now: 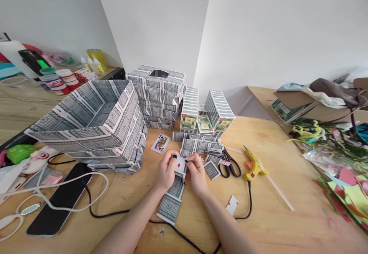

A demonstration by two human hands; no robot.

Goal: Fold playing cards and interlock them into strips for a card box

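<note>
The left hand (166,172) and right hand (197,173) pinch, at opposite edges, a white playing card bearing a red diamond (179,165), above a pale wooden table (287,229). Clockwise about this card: black-handled scissors (230,160) and, beyond, a yellow plastic glue gun (255,164), 3 o'clock; grey-patterned cards (169,207), between 6 and 7; open grey-and-white card-built container (100,141), 10 o'clock.

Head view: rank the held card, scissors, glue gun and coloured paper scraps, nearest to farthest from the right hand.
From the right hand:
1. Held card, at its fingers, on its left.
2. Scissors, just to its right.
3. Glue gun, farther right, past the scissors.
4. Coloured paper scraps, at the table's far right.
</note>
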